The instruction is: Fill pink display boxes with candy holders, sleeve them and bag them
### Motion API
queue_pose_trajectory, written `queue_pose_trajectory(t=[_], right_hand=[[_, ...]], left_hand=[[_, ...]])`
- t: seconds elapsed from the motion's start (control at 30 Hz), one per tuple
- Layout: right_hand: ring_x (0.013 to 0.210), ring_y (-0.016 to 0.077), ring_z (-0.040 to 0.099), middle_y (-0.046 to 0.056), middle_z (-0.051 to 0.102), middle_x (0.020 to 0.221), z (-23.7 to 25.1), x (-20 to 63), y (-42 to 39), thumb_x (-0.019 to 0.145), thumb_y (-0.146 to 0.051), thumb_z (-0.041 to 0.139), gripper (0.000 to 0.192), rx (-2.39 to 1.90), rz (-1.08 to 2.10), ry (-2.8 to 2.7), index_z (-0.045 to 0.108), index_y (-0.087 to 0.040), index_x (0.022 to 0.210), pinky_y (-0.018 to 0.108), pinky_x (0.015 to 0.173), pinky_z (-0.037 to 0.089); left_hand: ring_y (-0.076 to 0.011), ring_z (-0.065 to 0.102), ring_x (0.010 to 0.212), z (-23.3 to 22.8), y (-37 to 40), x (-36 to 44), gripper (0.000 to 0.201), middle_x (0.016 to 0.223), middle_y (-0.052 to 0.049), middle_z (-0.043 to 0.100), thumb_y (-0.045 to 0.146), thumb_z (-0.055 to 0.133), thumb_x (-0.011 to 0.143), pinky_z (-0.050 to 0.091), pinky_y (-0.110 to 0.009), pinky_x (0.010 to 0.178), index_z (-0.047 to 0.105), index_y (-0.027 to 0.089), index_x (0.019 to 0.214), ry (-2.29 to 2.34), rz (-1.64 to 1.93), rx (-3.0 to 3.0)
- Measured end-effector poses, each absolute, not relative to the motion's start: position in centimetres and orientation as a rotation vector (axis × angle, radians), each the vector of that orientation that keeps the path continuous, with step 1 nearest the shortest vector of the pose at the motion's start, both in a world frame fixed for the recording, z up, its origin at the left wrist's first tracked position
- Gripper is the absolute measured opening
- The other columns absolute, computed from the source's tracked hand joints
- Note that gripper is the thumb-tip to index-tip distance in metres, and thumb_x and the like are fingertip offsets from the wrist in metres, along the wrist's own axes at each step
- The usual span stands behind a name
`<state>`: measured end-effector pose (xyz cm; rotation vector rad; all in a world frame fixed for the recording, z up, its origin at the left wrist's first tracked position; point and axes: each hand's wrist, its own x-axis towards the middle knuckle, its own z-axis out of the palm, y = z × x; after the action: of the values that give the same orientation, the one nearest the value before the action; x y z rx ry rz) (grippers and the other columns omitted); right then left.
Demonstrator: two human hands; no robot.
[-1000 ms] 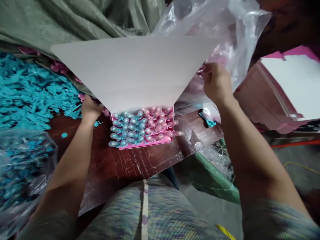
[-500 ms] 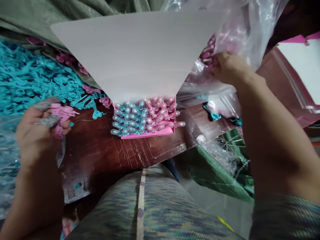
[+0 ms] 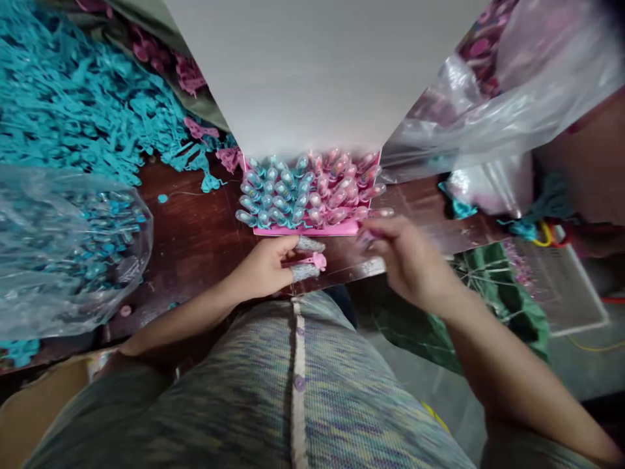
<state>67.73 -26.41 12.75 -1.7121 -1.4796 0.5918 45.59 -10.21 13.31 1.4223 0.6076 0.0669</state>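
Note:
My left hand [image 3: 266, 266], with grey wrapping on its thumb and a finger, pinches a small pink plastic piece [image 3: 319, 261] in front of the box. Opposite it, my right hand [image 3: 415, 267] is closed on a small, shiny pinkish item [image 3: 370, 237], blurred by motion. Between and beyond both hands stands a pink box [image 3: 312, 231] with its tall white lid [image 3: 317, 78] raised. Rows of clear-topped blue pieces [image 3: 280, 189] fill its left half. Similar pink pieces [image 3: 342, 189] fill the right half, some leaning out over the edge.
Turquoise plastic pieces [image 3: 73, 111] are heaped at the far left. Below them lies a clear bag [image 3: 112, 241] of blue items. Another clear bag [image 3: 517, 124] with pink items is at the right. A green sack [image 3: 420, 332] hangs below the brown table's [image 3: 190, 221] right edge.
My right hand has come out of the clear bag at the right, bringing a small item toward the box front. My left hand has moved right, carrying pink plastic to the middle.

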Motion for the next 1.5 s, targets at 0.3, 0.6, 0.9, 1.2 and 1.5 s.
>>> queue_pose_trajectory(t=[0.3,0.6,0.9,1.2,1.5], right_hand=[[0.116,0.0231,0.073,0.011,0.072,0.133,9.9,64.2,-27.6,0.108,-0.024,0.058,0.061,-1.578,0.580,-1.409,0.039,-0.030,0.166,0.039,0.096,0.064],[0.105,0.0199,0.077,0.008,0.077,0.112,11.3,65.8,-27.1,0.097,-0.020,0.076,0.030,-1.476,0.439,-1.613,0.072,-0.025,0.126,0.031,0.091,0.066],[0.105,0.0222,0.076,0.015,0.075,0.114,10.0,63.8,-27.5,0.098,-0.014,0.073,0.035,-1.513,0.218,-1.629,0.066,-0.015,0.132,0.035,0.092,0.068],[0.104,0.0207,0.077,0.010,0.077,0.113,9.9,64.0,-28.3,0.096,-0.020,0.077,0.039,-1.482,0.399,-1.479,0.067,-0.021,0.134,0.033,0.091,0.066],[0.071,0.0143,0.072,0.004,0.077,0.087,11.7,65.9,-28.2,0.107,-0.033,0.064,0.015,-1.616,0.556,-1.502,0.069,-0.019,0.107,0.025,0.064,0.055]], left_hand=[[-0.0190,0.076,0.092,11.5,-11.1,46.8,0.015,0.100,-0.006,0.082,0.029,0.079,0.090,0.061,-0.032,0.088,0.081,0.017,0.098,0.539,0.092,1.530],[-0.0166,0.074,0.087,13.0,-9.7,46.8,0.014,0.095,-0.005,0.080,0.024,0.069,0.099,0.056,-0.029,0.079,0.082,0.019,0.099,0.343,0.002,1.813],[-0.0149,0.073,0.083,14.4,-8.6,47.6,0.024,0.093,-0.005,0.079,0.024,0.061,0.103,0.054,-0.026,0.076,0.080,0.018,0.089,0.189,-0.069,2.146],[-0.0148,0.073,0.083,14.2,-8.6,48.2,0.022,0.095,-0.005,0.079,0.021,0.061,0.102,0.054,-0.026,0.074,0.080,0.017,0.091,0.097,-0.065,2.141],[-0.0168,0.075,0.085,13.7,-9.8,47.9,0.020,0.107,-0.006,0.081,0.017,0.058,0.103,0.057,-0.029,0.073,0.077,0.016,0.096,-0.030,0.317,2.577]])
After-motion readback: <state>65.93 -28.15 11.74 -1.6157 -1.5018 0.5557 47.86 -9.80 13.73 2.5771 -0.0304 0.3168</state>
